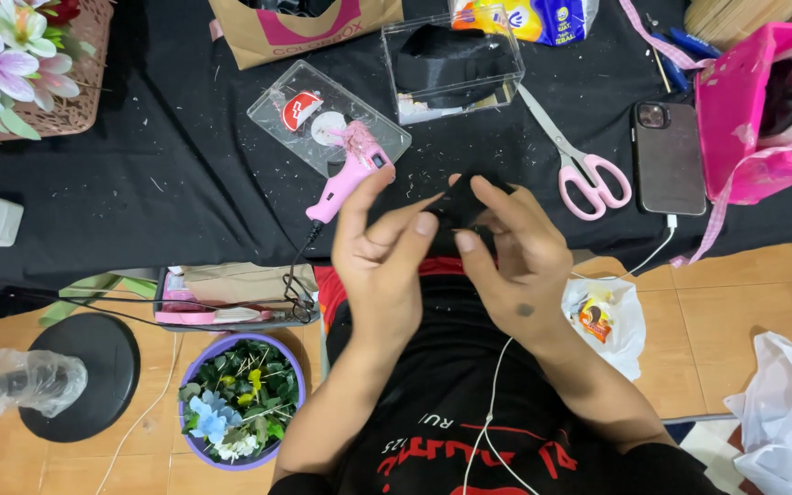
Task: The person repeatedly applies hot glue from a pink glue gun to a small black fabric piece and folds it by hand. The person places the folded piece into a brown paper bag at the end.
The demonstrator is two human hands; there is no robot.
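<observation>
Pinching a small black piece (458, 203) between left hand (379, 266) and right hand (515, 261).

A small black piece (458, 203), soft-looking and dark as cloth, sits pinched between both hands just above the near edge of the counter (185, 174), which is draped in black. The left hand (379, 252) grips its left side with thumb and forefinger; the right hand (515, 252) closes over its right side and top, fingers (466, 240) curled around it. Most of it is hidden by the fingers, so its exact shape cannot be told.
</observation>
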